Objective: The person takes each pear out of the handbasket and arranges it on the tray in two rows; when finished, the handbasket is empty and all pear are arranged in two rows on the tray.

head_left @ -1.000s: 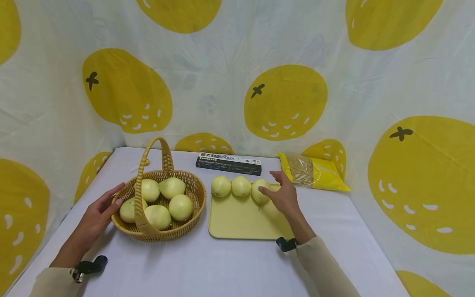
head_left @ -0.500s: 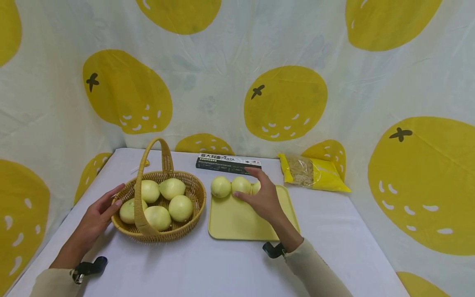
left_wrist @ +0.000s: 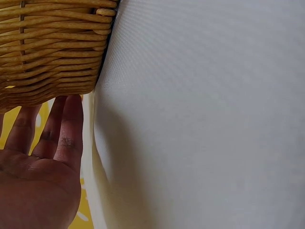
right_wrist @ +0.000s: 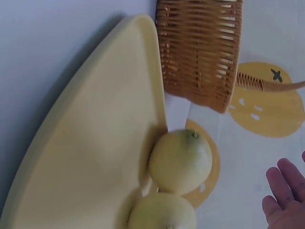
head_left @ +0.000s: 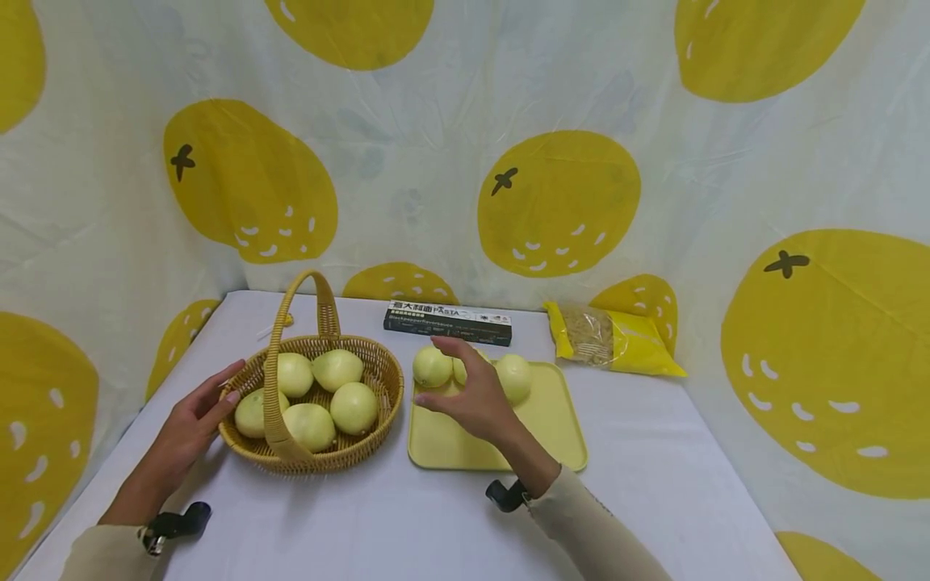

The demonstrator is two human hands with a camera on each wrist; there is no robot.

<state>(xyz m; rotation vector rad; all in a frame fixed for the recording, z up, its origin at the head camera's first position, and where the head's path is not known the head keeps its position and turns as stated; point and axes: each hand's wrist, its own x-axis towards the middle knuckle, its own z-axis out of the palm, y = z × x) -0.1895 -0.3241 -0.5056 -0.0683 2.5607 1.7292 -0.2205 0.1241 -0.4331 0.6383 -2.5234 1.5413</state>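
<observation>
My left hand is at the left side of a wicker basket with a tall arched handle. Its thumb lies at the rim, and in the left wrist view the straight fingers touch the woven outer wall. Several pale green, melon-like fruits lie inside the basket. My right hand, thumb and fingers spread apart, holds nothing above a yellow tray. Three similar fruits stand along the tray's far edge: the left fruit, a middle one partly hidden by the hand, and the right fruit.
Behind the tray lies a dark pasta box. To its right is a yellow-ended bag of noodles. A small yellow item sits behind the basket handle. Fruit-printed cloth hangs around the white table.
The right hand has moved left over the tray, from the right fruit past the middle one toward the left fruit. The left hand and basket have stayed in place.
</observation>
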